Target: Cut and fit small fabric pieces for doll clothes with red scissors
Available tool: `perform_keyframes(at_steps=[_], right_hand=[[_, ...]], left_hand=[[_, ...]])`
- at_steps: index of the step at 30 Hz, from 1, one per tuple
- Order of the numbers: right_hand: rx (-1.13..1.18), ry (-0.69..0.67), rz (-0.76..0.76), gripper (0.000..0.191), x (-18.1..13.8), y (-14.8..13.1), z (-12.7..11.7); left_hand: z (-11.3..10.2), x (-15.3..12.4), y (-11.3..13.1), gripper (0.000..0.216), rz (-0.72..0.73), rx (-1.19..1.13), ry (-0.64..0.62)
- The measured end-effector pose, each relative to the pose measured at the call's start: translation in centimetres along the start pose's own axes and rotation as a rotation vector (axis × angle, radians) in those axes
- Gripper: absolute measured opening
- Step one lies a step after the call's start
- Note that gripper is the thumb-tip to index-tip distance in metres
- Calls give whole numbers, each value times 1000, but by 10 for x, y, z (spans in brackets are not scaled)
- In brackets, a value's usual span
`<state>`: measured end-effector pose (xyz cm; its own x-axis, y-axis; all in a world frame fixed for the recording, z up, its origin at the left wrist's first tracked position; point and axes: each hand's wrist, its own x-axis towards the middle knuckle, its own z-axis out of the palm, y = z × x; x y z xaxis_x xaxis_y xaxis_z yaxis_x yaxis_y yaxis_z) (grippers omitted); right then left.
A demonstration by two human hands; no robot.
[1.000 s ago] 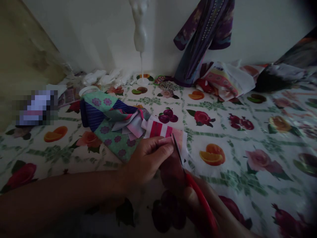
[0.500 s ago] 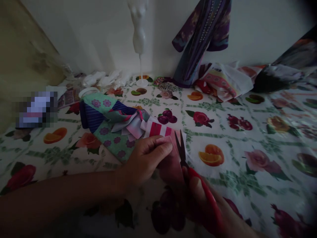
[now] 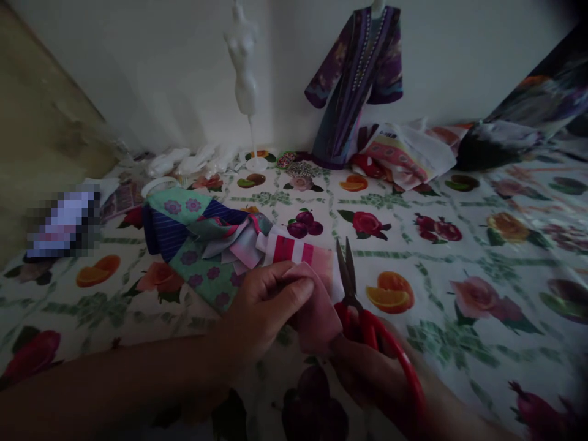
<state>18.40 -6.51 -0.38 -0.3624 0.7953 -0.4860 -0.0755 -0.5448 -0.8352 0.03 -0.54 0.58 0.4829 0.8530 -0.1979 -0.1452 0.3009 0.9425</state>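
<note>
Two grips, both loaded: left hand (image 3: 273,300) pinches a small pink fabric piece (image 3: 316,320) above the fruit-and-flower-patterned counter (image 3: 436,269); right hand (image 3: 370,369) holds red-handled metal scissors (image 3: 351,293), blades parted. I judge the step trimming; next move calls for taut fabric.

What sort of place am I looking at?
Probably a sewing or craft spot, judging by three things: a slim white mannequin torso on a stand, a purple patterned long-sleeved robe displayed upright, and red-handled metal scissors beside a pink piece of cloth.
</note>
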Motion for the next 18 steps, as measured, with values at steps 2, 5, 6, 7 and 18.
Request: perform_keyframes(at_steps=[2, 5, 6, 7, 18], right_hand=[[4, -17, 9, 31, 1, 3, -2], [22, -33, -11, 35, 5, 11, -7], [22, -41, -21, 36, 6, 14, -9], [22, -47, -27, 39, 7, 16, -10], [136, -13, 43, 42, 2, 6, -7]], left_hand=[[-1, 0, 0, 20, 11, 16, 16], [-3, 1, -1, 12, 28, 33, 51], [-3, 1, -1, 12, 32, 40, 57], [-4, 1, -1, 12, 35, 50, 63], [-6, 2, 7, 19, -19, 139, 106]])
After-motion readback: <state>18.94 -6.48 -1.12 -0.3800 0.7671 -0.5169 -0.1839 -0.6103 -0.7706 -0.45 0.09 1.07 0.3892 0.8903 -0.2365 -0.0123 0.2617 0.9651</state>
